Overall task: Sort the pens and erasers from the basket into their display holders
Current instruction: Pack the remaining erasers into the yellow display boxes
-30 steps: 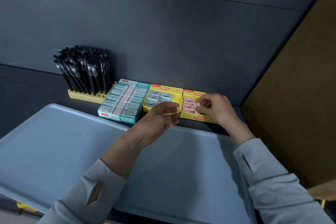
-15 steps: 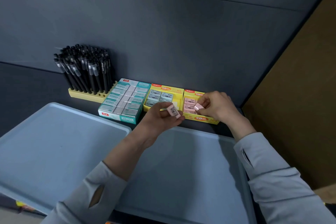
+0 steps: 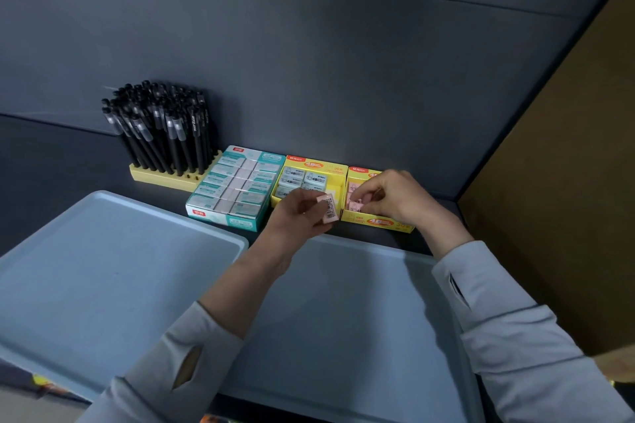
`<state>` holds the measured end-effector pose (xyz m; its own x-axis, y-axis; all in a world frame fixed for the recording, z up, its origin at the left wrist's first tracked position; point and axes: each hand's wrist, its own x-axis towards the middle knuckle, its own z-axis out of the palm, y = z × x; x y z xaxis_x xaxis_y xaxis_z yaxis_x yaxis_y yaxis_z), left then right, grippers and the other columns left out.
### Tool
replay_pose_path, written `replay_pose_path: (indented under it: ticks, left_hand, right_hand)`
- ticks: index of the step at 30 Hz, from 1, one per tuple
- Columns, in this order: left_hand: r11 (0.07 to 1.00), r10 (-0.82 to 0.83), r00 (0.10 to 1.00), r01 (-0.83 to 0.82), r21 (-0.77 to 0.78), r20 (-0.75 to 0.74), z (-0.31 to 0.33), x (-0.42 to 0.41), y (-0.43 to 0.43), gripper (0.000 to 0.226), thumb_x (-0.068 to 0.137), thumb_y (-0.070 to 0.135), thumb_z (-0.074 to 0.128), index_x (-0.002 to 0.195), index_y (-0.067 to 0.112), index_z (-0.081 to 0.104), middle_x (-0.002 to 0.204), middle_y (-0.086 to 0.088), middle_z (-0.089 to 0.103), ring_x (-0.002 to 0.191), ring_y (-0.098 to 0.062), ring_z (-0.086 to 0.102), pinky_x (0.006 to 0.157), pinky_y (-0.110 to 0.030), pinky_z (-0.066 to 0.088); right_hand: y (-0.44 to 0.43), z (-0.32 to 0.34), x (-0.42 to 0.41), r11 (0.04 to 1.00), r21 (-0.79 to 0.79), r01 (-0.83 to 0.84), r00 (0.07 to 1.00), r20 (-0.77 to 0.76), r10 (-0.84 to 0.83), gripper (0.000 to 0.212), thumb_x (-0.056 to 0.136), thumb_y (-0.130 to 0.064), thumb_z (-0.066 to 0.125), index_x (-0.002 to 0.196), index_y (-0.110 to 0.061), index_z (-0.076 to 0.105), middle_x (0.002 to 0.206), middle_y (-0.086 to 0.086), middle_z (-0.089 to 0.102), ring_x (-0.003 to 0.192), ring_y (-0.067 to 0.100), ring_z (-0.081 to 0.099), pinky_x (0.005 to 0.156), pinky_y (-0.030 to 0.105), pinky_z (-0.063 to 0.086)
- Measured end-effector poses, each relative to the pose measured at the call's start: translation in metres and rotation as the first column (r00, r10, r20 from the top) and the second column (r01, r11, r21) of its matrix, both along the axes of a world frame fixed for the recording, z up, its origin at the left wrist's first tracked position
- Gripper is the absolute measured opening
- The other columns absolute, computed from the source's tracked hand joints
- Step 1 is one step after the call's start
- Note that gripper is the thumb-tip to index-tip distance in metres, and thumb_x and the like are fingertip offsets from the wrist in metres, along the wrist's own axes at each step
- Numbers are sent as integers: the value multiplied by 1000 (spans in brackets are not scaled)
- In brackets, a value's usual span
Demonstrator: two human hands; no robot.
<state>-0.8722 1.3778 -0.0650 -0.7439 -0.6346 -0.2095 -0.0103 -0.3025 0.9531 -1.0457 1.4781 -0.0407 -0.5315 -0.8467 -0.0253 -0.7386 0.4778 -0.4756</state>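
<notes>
1. Containers. A yellow slotted pen holder block (image 3: 161, 178) stands far left on the shelf, packed with upright black capped pens (image 3: 161, 127); a few near slots are open. Just right of it lies a teal-and-white carton of wrapped erasers (image 3: 237, 189), filled in rows. Touching the carton's right side is a yellow cardboard display box (image 3: 314, 164) holding pale green erasers (image 3: 302, 178) in its far part. Beside that is a second yellow cardboard display box (image 3: 378, 221) holding pink erasers (image 3: 353, 187).

2. Hands. The left hand (image 3: 295, 213) is curled, its thumb and fingertips pinching a pink barcode-labelled eraser (image 3: 328, 208), held tilted at the near edge between the two yellow boxes. The right hand (image 3: 395, 197) reaches into the second box with fingers bent, pinching a small pink eraser (image 3: 355, 206) at the near-left corner. Both arms wear grey sleeves (image 3: 515, 336).

3. Surface and room. Two pale blue plastic trays (image 3: 103, 268) lie side by side in the near area, below the hands. The dark grey shelf surface (image 3: 68, 161) meets a dark grey panelled back wall (image 3: 309, 45); a brown board side panel (image 3: 567, 182) closes the right.
</notes>
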Motion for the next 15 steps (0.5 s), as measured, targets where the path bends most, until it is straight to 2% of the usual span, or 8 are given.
replay_pose_path:
  ticks: [3,6,8,9,10,12,13,15]
  left_hand:
    - [992,15,999,-11,-123,33,-3,-1,-2,7,93,7,61,97,12,61,92,-7,68,82,-13,64,71,-19,53]
    - [995,33,999,-33,-91,-4,-4,-5,-2,10,90,4,64,100,3,62,89,-9,68,77,-11,67,68,-17,54]
    - [997,17,999,-19,-68,-38,-1,-11,0,10,89,1,65,98,-1,62,86,-9,68,76,-11,69,70,-19,56]
    - [997,6,999,-10,-71,-54,1,-14,2,7,88,-1,65,94,0,62,83,-8,68,76,-12,69,71,-20,57]
    - [996,0,998,-5,-87,-61,4,-18,4,6,88,-1,66,90,3,62,81,-8,69,75,-14,68,72,-21,58]
    - [992,-7,999,0,-130,-52,8,-28,5,10,86,1,69,87,8,62,79,-10,70,75,-19,69,77,-27,58]
    - [989,-8,999,2,-146,-42,9,-33,5,12,82,6,74,86,11,63,80,-12,71,76,-22,70,80,-32,58]
    - [974,-1,1000,4,-227,15,8,-42,4,21,70,21,78,86,18,64,84,-10,74,82,-26,71,85,-40,57]
  right_hand:
    - [0,-3,1,998,-40,37,999,21,-36,19,75,-14,84,90,-24,80,78,-4,72,77,11,66,73,22,51]
    - [3,-5,2,997,-62,52,998,21,-51,12,79,-17,81,90,-24,81,85,-6,75,81,6,64,77,21,50]
    - [5,-5,2,983,-150,110,994,18,-108,8,84,-21,76,90,-24,81,88,-7,76,83,6,65,79,23,50]
    - [7,-4,4,964,-214,157,986,85,-142,8,87,-23,73,91,-23,80,88,-5,76,81,8,65,78,25,51]
    - [9,-1,6,941,-272,202,964,226,-142,10,89,-24,71,92,-19,79,86,-1,75,77,10,66,75,27,53]
    - [15,5,15,914,-319,249,838,545,-38,14,93,-19,66,97,-8,73,81,5,72,68,13,66,66,27,56]
    - [18,8,19,913,-323,249,777,629,11,14,93,-15,65,100,-4,70,78,5,70,65,11,66,63,24,56]
    - [25,9,18,901,-341,267,749,662,28,10,91,-6,66,100,-3,67,70,1,68,56,8,64,58,19,56]
